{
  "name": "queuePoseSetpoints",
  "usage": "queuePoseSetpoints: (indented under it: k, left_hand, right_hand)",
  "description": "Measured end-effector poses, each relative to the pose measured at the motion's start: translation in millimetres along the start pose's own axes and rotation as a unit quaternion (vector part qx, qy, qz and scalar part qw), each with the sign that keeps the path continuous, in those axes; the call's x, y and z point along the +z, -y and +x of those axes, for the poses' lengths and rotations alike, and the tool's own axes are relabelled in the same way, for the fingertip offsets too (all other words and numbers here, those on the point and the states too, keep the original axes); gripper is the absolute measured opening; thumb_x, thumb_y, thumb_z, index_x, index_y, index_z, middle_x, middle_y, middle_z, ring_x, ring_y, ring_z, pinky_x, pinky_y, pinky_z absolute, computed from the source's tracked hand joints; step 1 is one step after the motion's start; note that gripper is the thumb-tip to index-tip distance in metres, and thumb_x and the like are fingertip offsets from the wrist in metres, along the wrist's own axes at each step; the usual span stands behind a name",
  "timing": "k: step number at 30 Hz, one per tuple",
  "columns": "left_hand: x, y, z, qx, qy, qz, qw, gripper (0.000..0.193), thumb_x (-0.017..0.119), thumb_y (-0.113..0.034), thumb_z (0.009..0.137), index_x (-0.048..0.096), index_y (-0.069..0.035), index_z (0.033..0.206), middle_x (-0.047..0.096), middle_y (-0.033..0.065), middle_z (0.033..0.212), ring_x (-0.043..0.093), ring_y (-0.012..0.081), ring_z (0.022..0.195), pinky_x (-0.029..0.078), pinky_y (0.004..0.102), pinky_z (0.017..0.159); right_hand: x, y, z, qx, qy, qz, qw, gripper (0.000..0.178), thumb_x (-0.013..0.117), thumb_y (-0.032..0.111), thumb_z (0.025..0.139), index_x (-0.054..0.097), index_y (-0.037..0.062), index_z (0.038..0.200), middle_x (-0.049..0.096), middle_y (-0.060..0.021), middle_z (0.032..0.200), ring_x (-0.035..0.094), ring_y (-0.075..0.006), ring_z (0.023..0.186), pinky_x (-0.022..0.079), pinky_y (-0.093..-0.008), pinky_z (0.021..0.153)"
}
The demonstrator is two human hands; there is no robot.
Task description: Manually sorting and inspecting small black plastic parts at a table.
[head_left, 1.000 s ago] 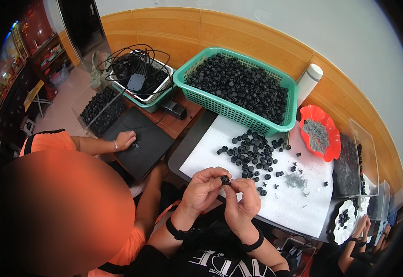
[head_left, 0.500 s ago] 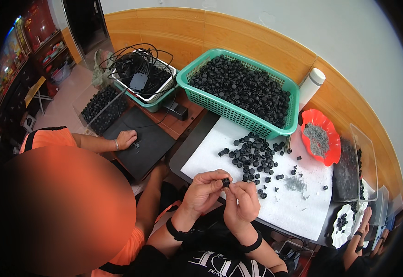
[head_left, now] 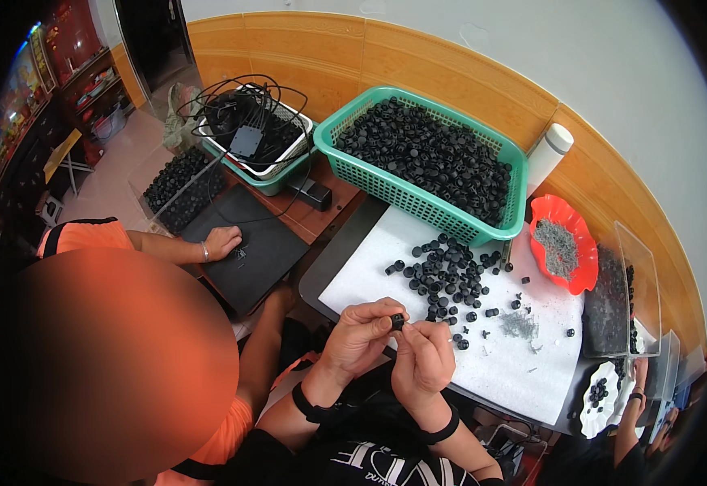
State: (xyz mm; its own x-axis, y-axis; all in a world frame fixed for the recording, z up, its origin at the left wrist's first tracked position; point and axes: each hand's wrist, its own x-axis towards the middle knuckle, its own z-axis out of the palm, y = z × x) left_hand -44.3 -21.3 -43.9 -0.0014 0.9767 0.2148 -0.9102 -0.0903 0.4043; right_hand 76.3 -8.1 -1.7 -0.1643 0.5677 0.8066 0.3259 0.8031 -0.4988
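The small black part (head_left: 397,321) is sitting just right of and below the centre of the frame, held up between the two hands over the near edge of a white sheet (head_left: 362,271). Fingers are covering much of it and it is showing very small, so I cannot tell its long axis or which way its end is pointing.

Compared with half a second ago, the part is staying at almost the same spot, and both hands are keeping nearly the same pose. Near the right edge, another person's hand (head_left: 640,369) is reaching beside a clear bin (head_left: 651,267), the forearm now standing more upright.

The left hand (head_left: 359,336) is closing thumb and forefinger around the part from its left. The right hand (head_left: 425,356) is pinching at the part's right side, thumb and fingertips drawn together; whether they are also gripping something smaller is hidden.

Right of centre, loose black pieces (head_left: 448,277) are lying scattered on the sheet, with grey bits (head_left: 519,326) lying beyond them to the right. A green basket (head_left: 406,192) is standing above them in the frame.
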Motion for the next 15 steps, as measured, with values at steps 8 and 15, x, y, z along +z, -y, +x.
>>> queuePoseSetpoints:
  k: [8,15]
  left_hand:
    - [-0.3,1.9,-1.1,0.003,-0.009,0.001,1.0,0.02,0.063,-0.003,0.093,0.07,0.0,0.111,0.065,0.0116,0.11,0.061,0.019,0.103,0.048,0.0297,0.095]
    - [-0.6,0.4,-2.3,-0.001,-0.012,0.008,1.0,0.02,0.063,-0.003,0.093,0.071,-0.001,0.111,0.065,0.0106,0.11,0.06,0.0187,0.104,0.047,0.03,0.095]
  right_hand:
    - [2.2,-0.8,-0.3,-0.002,-0.002,-0.004,1.0,0.027,0.074,-0.01,0.07,0.065,-0.001,0.094,0.061,-0.0118,0.081,0.053,-0.0249,0.065,0.041,-0.0326,0.053]
    - [3.9,0.2,-0.9,0.002,-0.005,-0.011,1.0,0.026,0.075,-0.01,0.07,0.065,-0.0008,0.093,0.06,-0.0113,0.079,0.053,-0.0247,0.063,0.041,-0.0328,0.053]
